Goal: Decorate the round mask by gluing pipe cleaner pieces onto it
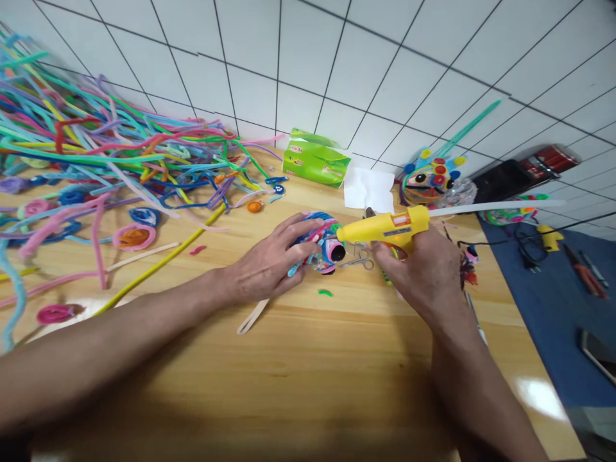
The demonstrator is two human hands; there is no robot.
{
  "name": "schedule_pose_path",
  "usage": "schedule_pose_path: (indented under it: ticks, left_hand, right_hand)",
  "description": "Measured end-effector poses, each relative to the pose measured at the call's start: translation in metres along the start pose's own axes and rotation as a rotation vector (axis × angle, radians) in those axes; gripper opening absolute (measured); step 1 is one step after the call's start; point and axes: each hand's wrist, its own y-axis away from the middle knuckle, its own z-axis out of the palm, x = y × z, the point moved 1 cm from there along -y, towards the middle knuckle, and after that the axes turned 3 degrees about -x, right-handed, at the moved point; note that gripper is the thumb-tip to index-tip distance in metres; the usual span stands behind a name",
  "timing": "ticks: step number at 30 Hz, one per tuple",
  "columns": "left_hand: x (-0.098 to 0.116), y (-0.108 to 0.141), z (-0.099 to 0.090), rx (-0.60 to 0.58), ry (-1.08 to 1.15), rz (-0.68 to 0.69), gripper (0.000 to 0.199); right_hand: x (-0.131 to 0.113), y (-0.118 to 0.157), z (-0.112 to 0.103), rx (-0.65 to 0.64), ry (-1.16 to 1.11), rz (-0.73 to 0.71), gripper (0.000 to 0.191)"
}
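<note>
My left hand (276, 256) is closed around a small craft figure (331, 240) of coiled pipe cleaners in blue, pink and green, with a black googly eye facing right. In my right hand (423, 263) is a yellow hot glue gun (385, 230); a long white glue stick (495, 206) juts from its back. The gun's nozzle points left and meets or nearly meets the figure's top right side; whether glue is coming out cannot be seen. Scissors (362, 260) lie behind the figure, partly hidden by my right hand. A green pipe cleaner scrap (325, 292) rests just in front.
Many coloured pipe cleaners (120, 154) heap at the left. A green tissue pack (315, 160) and white paper (368, 189) lie near the tiled wall. Another decorated figure (426, 179) stands back right. Pliers (584, 273) and a phone (599, 353) rest on a blue surface.
</note>
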Motion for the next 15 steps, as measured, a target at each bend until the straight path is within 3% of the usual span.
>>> schedule_pose_path:
  ticks: [15]
  left_hand:
    - [0.0018,-0.0013,-0.0006,0.015,0.005,0.007,0.047]
  right_hand:
    - [-0.0028,0.0068,-0.0007,0.02,0.055,-0.015,0.019]
